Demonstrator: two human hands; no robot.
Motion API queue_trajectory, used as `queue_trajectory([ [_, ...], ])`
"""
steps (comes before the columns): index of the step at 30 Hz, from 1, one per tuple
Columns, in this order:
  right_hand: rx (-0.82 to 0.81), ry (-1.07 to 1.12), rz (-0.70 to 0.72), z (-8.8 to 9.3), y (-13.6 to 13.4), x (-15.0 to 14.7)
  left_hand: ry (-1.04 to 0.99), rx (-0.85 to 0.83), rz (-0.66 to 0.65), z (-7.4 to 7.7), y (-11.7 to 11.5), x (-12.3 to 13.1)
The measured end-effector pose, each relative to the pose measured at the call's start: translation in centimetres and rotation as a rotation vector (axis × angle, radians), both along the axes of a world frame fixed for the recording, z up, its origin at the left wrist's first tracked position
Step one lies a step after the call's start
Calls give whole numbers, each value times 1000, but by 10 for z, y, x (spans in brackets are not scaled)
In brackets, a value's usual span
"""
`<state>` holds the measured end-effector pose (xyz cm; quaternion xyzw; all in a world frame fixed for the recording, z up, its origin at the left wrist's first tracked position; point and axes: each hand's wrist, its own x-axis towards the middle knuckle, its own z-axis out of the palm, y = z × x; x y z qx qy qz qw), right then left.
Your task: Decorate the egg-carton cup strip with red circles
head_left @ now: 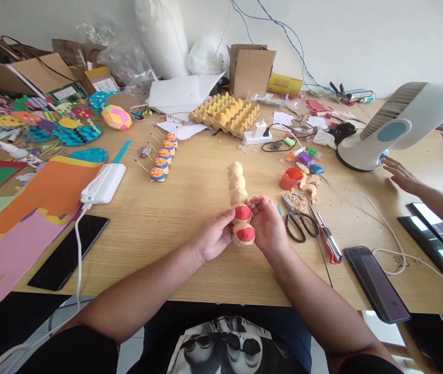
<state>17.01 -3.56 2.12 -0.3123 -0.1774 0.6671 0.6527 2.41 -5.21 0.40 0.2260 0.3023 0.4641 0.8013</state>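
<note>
An egg-carton strip stands out in front of me, its bumps in a row. The two nearest bumps carry red patches that look like modelling clay, while the farther ones are plain tan. My left hand grips the strip's left side between thumb and fingers. On the other side, my right hand is closed, with a small red piece at its fingertips; it is close against the strip. Beyond to the left stands a finished-looking caterpillar of orange and blue bumps with pins sticking out.
Right of my hands lie black-handled scissors, a box cutter, a red cup and bagged colours. A phone sits near the edge. Another person's hand touches the white fan. Coloured paper covers the left.
</note>
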Motion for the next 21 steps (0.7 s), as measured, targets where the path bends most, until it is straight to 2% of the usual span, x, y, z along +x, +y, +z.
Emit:
queue_trajectory([
  [4, 30, -98, 81, 7, -3, 3, 63, 63, 112, 1, 5, -6],
  [11, 132, -391, 120, 11, -7, 7, 167, 240, 270, 4, 12, -12],
  [15, 160, -556, 116, 7, -9, 2, 187, 277, 326, 7, 11, -10],
  [21, 193, -614, 156, 4, -10, -2, 166, 265, 336, 11, 7, -7],
])
